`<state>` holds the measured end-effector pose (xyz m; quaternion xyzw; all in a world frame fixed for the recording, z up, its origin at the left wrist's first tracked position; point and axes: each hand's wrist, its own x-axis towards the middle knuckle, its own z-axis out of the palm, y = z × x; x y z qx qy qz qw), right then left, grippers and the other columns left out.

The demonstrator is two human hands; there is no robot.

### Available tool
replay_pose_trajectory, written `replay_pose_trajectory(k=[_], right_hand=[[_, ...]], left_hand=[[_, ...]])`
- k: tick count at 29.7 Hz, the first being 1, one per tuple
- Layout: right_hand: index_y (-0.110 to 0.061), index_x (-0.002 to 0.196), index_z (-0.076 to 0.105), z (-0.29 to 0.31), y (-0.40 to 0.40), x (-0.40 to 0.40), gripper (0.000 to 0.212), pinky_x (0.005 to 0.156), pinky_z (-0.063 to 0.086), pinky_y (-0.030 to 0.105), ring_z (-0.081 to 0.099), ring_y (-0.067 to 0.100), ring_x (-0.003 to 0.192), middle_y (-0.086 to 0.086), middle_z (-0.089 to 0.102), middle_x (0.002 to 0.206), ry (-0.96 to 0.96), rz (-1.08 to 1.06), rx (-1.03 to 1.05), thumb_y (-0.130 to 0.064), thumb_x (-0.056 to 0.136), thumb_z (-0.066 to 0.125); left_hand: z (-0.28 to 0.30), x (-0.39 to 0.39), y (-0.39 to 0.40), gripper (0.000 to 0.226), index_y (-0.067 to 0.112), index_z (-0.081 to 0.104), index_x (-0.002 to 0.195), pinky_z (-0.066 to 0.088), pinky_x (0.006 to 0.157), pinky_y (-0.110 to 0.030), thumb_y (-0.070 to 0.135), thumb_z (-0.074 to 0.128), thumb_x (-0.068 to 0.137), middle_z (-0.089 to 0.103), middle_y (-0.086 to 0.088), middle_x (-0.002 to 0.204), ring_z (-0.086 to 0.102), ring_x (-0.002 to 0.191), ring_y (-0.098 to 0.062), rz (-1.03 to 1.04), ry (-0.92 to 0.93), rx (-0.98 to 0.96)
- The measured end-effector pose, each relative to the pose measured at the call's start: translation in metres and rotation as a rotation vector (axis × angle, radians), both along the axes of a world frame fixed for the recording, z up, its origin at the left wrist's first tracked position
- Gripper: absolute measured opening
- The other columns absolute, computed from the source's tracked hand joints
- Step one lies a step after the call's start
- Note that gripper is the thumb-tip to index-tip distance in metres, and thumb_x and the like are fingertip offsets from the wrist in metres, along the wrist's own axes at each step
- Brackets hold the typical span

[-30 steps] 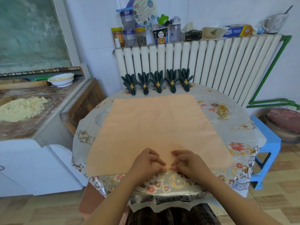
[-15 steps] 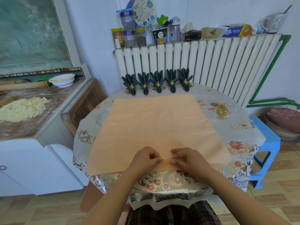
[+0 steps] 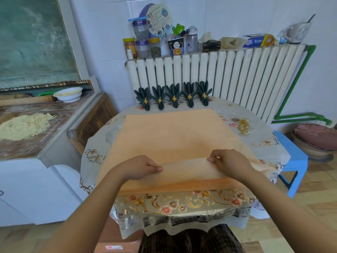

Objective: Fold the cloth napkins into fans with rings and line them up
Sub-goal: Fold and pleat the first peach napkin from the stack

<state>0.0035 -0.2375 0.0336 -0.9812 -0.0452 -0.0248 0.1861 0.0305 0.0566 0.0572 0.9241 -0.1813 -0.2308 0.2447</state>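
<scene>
— Hands first: left hand (image 3: 140,168) and right hand (image 3: 228,162) pinch the peach square cloth napkin's (image 3: 175,136) near edge at six o'clock.

— Keep that pleat even. Five dark green ringed fans (image 3: 174,96) line twelve o'clock; gold rings (image 3: 244,126) at two.

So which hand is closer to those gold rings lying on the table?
Right. The right hand pinches the orange napkin just below the gold rings; the left hand grips the same fold farther across.

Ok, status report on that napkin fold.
Both hands, left and right, pinch orange napkin near edge, first pleat raised. Five green fans lined up. Nothing blocking.
</scene>
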Motion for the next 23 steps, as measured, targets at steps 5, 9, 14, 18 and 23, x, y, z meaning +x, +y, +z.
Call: replay_pose_trajectory(k=[5, 9, 14, 18, 23], right_hand=[[-0.025, 0.086, 0.065, 0.025, -0.011, -0.002, 0.02, 0.065, 0.036, 0.019, 0.052, 0.009, 0.084, -0.01, 0.059, 0.087, 0.275, 0.198, -0.057, -0.037, 0.095, 0.051], [-0.024, 0.087, 0.067, 0.03, -0.005, 0.02, 0.021, 0.072, 0.037, 0.023, 0.052, 0.008, 0.086, -0.011, 0.061, 0.091, 0.292, 0.222, -0.058, -0.038, 0.094, 0.052], [-0.021, 0.1, 0.066, 0.018, 0.012, 0.073, 0.025, 0.071, 0.043, 0.028, 0.055, 0.018, 0.087, -0.001, 0.064, 0.096, 0.152, 0.099, -0.17, -0.04, 0.095, 0.05], [-0.022, 0.108, 0.062, 0.003, 0.019, 0.115, 0.022, 0.07, 0.041, 0.027, 0.058, 0.022, 0.095, 0.002, 0.065, 0.106, 0.11, 0.032, -0.241, -0.032, 0.099, 0.045], [-0.023, 0.111, 0.06, -0.018, 0.033, 0.188, 0.025, 0.08, 0.037, 0.031, 0.055, 0.022, 0.1, 0.001, 0.065, 0.107, -0.004, -0.011, -0.316, -0.031, 0.1, 0.039]], left_hand=[[0.011, 0.001, 0.002, 0.047, 0.021, 0.033, 0.059, 0.02, 0.058, -0.031, 0.043, 0.054, 0.095, 0.027, 0.003, 0.058, 0.026, 0.052, -0.013, -0.085, 0.157, 0.06], [0.012, 0.014, 0.006, 0.05, 0.023, 0.031, 0.055, 0.019, 0.058, -0.032, 0.044, 0.055, 0.094, 0.025, 0.006, 0.054, 0.025, 0.048, -0.011, -0.036, 0.141, 0.096], [-0.001, 0.053, 0.008, 0.048, 0.02, 0.029, 0.057, 0.019, 0.054, -0.03, 0.03, 0.055, 0.096, 0.027, 0.001, 0.056, 0.027, 0.048, -0.013, 0.074, -0.063, 0.198], [-0.019, 0.085, 0.008, 0.033, 0.017, 0.047, 0.065, 0.031, 0.055, -0.026, 0.026, 0.053, 0.096, 0.052, -0.001, 0.068, 0.047, 0.065, -0.02, 0.241, -0.263, 0.328], [-0.042, 0.143, 0.002, 0.024, 0.017, 0.066, 0.098, 0.039, 0.076, -0.031, 0.026, 0.043, 0.1, 0.065, -0.003, 0.103, 0.06, 0.096, -0.025, 0.361, -0.451, 0.406]])
